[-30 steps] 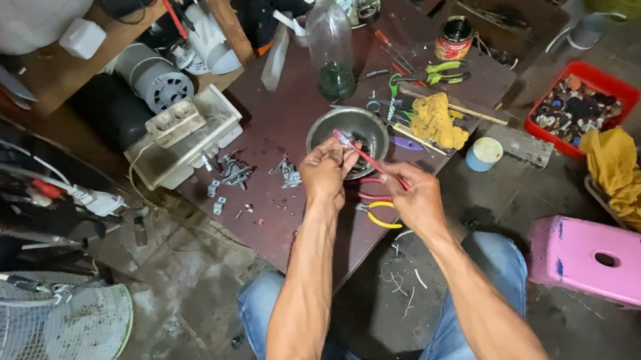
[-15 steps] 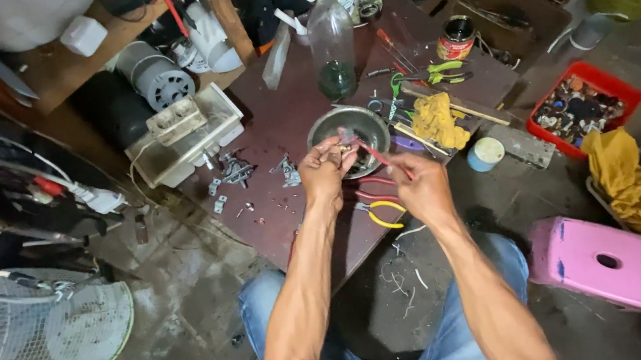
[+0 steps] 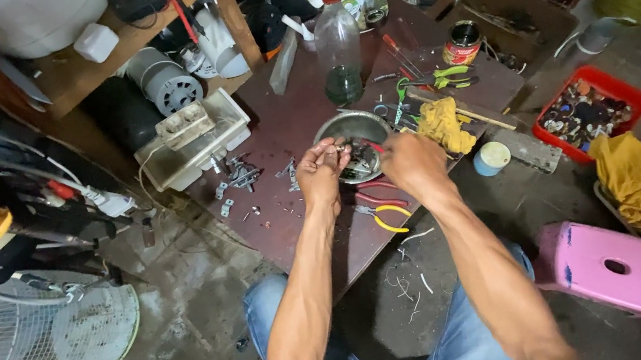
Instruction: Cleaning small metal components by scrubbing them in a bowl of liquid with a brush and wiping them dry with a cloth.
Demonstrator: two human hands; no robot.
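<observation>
Both hands meet over the round dull-metal bowl (image 3: pixel 359 139) on the dark brown board (image 3: pixel 279 127) — left hand (image 3: pixel 323 173) pinched shut on a small dark metal part (image 3: pixel 346 151), right hand (image 3: pixel 411 162) curled beside it; whether it grips anything I cannot tell. Held over the bowl, any dropped bits would likely land inside. Yellow-handled pliers (image 3: pixel 383 214) lie just below — within reach.

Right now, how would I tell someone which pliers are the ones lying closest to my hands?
Start at the dark red board on the floor, then find the round metal bowl beside both hands. Just nearer the knees lie the yellow-handled pliers. The other pliers past the bowl have green handles.
</observation>
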